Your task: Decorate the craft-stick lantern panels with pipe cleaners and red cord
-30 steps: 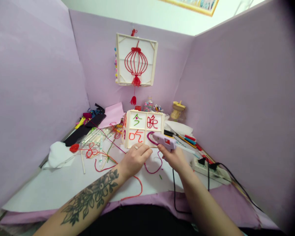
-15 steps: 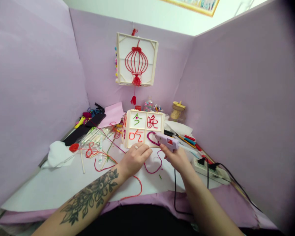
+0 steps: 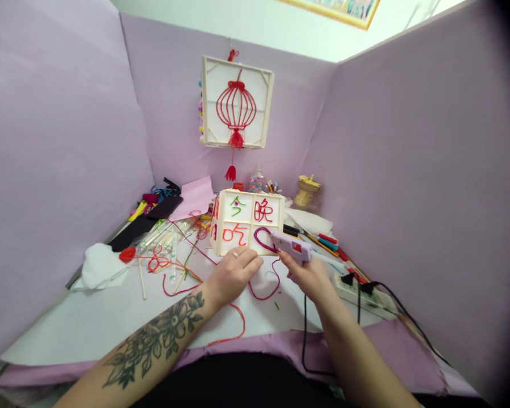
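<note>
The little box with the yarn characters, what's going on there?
A person's right hand grips a lilac glue gun near a purple yarn curve on the lower-right panel of the box. Their left hand rests at its bottom edge. A green character, a red one and an orange one fill that side's other panels.

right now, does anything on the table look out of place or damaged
Mostly loose clutter: a green scrap lies loose on the table near the purple yarn, and an orange-red strand straggles toward the near edge. They look stray beside the tidy box. No spill or damage stands out.
</note>
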A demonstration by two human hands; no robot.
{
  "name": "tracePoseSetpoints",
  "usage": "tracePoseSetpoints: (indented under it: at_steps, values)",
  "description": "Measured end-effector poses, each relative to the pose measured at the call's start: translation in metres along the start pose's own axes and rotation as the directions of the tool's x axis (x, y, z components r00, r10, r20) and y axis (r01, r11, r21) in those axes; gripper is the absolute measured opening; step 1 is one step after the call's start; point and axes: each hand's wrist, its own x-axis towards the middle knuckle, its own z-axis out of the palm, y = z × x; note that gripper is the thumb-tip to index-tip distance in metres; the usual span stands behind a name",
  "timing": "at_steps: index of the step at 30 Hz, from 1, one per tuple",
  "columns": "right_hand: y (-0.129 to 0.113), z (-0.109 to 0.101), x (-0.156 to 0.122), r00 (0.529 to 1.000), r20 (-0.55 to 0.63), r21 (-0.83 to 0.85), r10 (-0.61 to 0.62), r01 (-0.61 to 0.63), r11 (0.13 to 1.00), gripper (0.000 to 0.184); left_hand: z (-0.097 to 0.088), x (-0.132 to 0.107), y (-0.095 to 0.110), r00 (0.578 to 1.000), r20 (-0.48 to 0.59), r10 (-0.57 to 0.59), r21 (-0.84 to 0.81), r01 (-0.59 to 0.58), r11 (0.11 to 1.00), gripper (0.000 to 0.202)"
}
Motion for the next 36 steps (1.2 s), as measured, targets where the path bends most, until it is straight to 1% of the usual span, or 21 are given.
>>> tracePoseSetpoints:
  at_steps: [4, 6, 10, 14, 20, 32, 36]
  values:
    - [-0.001, -0.002, -0.003, 1.000, -0.005, 0.007, -0.004, 0.004, 1.000, 0.045, 0.000, 0.000, 0.000, 1.000, -0.007, 0.001, -0.004, -0.001, 1.000, 0.019]
    - [-0.003, -0.002, -0.004, 1.000, -0.006, -0.002, 0.014, -0.014, 1.000, 0.046, 0.000, 0.000, 0.000, 1.000, -0.007, 0.001, 0.000, -0.001, 1.000, 0.018]
    - [-0.006, -0.005, -0.007, 0.997, 0.012, -0.047, 0.074, -0.073, 0.996, 0.047, -0.001, 0.000, 0.000, 1.000, -0.006, 0.006, 0.004, -0.006, 1.000, 0.018]
    - [-0.006, -0.008, -0.010, 0.994, 0.046, -0.097, 0.098, -0.093, 0.991, 0.047, -0.001, 0.000, 0.000, 1.000, 0.005, 0.002, 0.008, -0.002, 1.000, 0.017]
    - [-0.001, -0.013, -0.014, 0.991, 0.029, -0.147, 0.129, -0.123, 0.981, 0.048, 0.001, -0.002, -0.001, 1.000, -0.005, -0.003, -0.006, 0.003, 1.000, 0.019]
    - [-0.005, -0.016, -0.020, 0.991, 0.014, -0.186, 0.131, -0.127, 0.974, 0.044, 0.001, -0.002, -0.001, 1.000, -0.007, -0.007, -0.004, 0.007, 1.000, 0.018]
    - [-0.002, -0.018, -0.020, 0.993, 0.039, -0.216, 0.113, -0.102, 0.971, 0.044, 0.002, -0.004, -0.002, 1.000, 0.003, 0.000, -0.009, 0.000, 1.000, 0.018]
